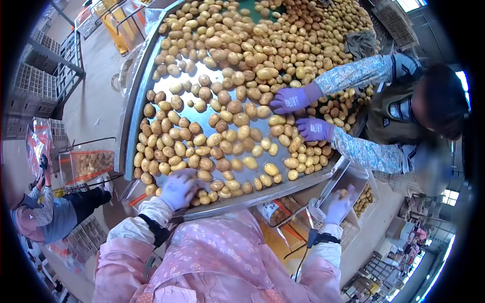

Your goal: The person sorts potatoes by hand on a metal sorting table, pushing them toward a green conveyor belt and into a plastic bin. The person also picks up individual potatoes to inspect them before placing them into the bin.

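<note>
Many potatoes [214, 139] lie spread over a metal sorting table [202, 76]. My left hand [178, 191], in a pale lilac glove, rests over potatoes at the near edge, fingers stretched out and touching some; its fingertips are slightly blurred. Out past the table's right corner, my right hand [338, 208], in the same kind of glove, hangs above a light-coloured chute or bin [331, 189]. Its fingers curl around a small potato [344, 193], which is partly hidden by them.
Across the table a co-worker's purple-gloved hands [290, 100] reach among the potatoes. A crate of potatoes [364, 202] stands below right. Yellow-lined bag frame [283, 242] is under the near edge. Another person [55, 212] is at left near a potato bag [88, 165] and stacked crates [35, 81].
</note>
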### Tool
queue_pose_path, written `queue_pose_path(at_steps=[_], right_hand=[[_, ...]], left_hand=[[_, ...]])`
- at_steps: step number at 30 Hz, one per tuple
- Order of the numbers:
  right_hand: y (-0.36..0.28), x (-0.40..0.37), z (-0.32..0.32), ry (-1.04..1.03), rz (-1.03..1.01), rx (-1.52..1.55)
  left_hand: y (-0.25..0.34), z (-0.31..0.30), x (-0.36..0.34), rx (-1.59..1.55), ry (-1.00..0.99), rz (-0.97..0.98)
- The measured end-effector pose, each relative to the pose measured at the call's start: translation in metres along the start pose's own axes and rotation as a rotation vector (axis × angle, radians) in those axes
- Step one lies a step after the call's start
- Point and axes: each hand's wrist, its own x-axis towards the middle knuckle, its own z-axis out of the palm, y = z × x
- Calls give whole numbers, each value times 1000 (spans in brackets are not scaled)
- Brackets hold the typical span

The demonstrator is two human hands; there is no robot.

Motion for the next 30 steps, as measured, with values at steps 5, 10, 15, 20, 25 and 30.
queue_pose_path(at_steps=[5,10,15,20,25,30], right_hand=[[-170,-7,7,-220,-169,270],[-336,-128,69,-505,-524,170],[-355,-24,77,-849,-418,688],[-387,-15,131,-511,-807,444],[-365,-24,109,-955,-494,604],[-369,53,140,-495,-778,133]], left_hand=[[16,-3,23,-70,95,-200],[35,15,102,31,133,7],[12,3,55,-24,20,-71],[2,7,33,-79,-21,-175],[-20,-7,8,-175,41,-186],[-11,-40,74,-107,393,-259]])
